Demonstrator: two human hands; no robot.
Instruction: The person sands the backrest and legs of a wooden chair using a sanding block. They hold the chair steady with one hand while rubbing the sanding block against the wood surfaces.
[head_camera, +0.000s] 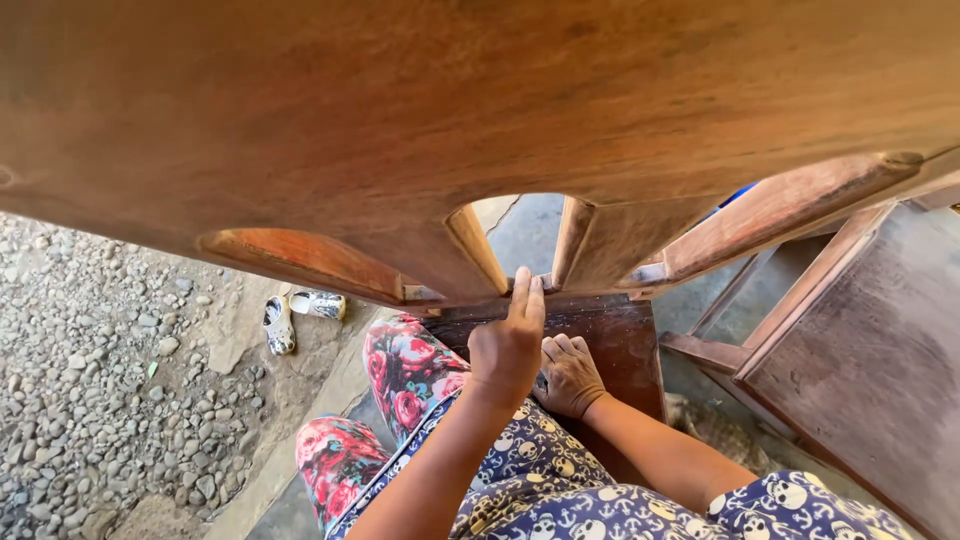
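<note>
Far left of the frame, gravel (90, 380) covers the ground, and a pair of patterned shoes (298, 312) lies just beside it on bare dirt. Across the whole top runs a big reddish wooden panel (480, 110) with curved cut-outs along its lower edge. Lower centre, a knee in red flowered trousers (405, 365) pokes out under a navy skull-print garment (560, 490). Now the hands: the left hand (508, 345) comes up from the bottom on a straight forearm, wrist cocked, fingers (527, 295) pressed together and stretched upward, tips touching the panel's lower edge right under the small middle cut-out — open, gripping nothing. Just to its right and lower, the right hand (568, 375) lies palm down with fingers curled, resting on the dark wooden counter (625, 345) below the panel; whether it holds anything, I cannot tell. Far right, another wooden frame piece (850, 340) slants down the picture.
</note>
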